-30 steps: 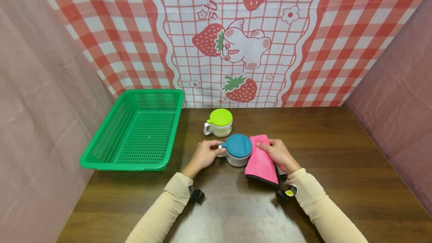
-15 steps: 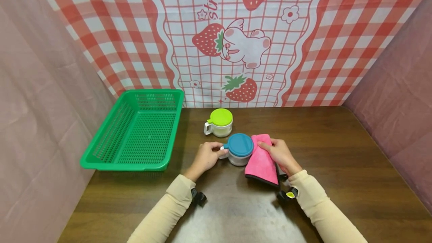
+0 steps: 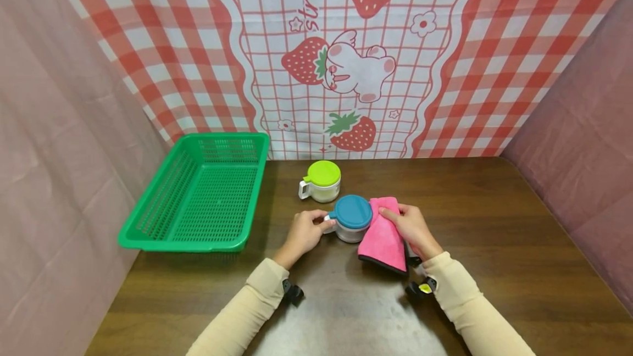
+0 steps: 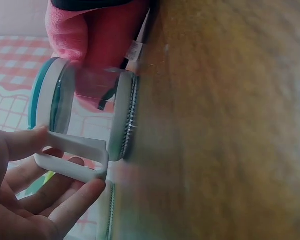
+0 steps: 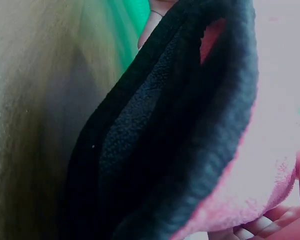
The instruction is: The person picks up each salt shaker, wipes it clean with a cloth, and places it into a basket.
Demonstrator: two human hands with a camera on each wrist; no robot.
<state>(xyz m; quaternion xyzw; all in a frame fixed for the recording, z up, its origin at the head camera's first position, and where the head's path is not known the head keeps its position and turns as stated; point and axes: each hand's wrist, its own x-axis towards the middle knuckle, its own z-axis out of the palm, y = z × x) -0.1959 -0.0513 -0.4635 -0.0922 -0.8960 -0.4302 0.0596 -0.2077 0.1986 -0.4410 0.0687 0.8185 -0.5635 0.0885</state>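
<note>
A clear seasoning jar with a blue lid (image 3: 353, 211) stands upright mid-table. My left hand (image 3: 305, 231) pinches its white handle (image 4: 75, 150) between thumb and fingers; the left wrist view shows the see-through body and pale base close up. Against the jar's right side lies a folded pink cloth (image 3: 383, 238) with a black edge. My right hand (image 3: 412, 225) grips this cloth near its top, thumb in front. In the right wrist view the cloth's dark edging (image 5: 190, 165) fills the middle and hides the jar.
Just behind the blue-lidded jar stands a similar jar with a lime green lid (image 3: 323, 173), its handle pointing left. A green plastic basket (image 3: 247, 196) sits at the left of the wooden table (image 3: 494, 218). A checked strawberry curtain (image 3: 425, 87) hangs along the back.
The blue-lidded jar and my left hand on its handle have shifted slightly to the right. My right hand keeps the cloth at the jar's side, with little movement.
</note>
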